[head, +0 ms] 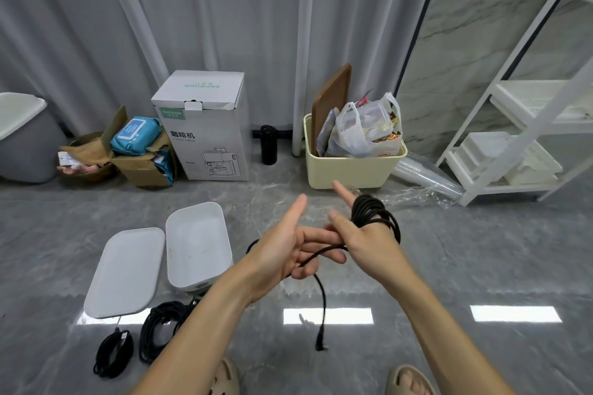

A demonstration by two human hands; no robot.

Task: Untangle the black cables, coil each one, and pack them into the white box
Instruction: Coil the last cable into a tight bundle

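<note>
The soft, light black cable (375,213) is wound around the spread right hand (369,240); its loose tail is pinched by the left hand (288,250).

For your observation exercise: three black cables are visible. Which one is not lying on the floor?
The cable being wound around the right hand; its plug end hangs below the left hand. The other two lie bundled beside the white lid.

Two bare forearms reach forward from six o'clock, the left hand (290,248) pinching a black cable (321,292), the right hand (369,234) raised with coils looped around its spread fingers.
</note>
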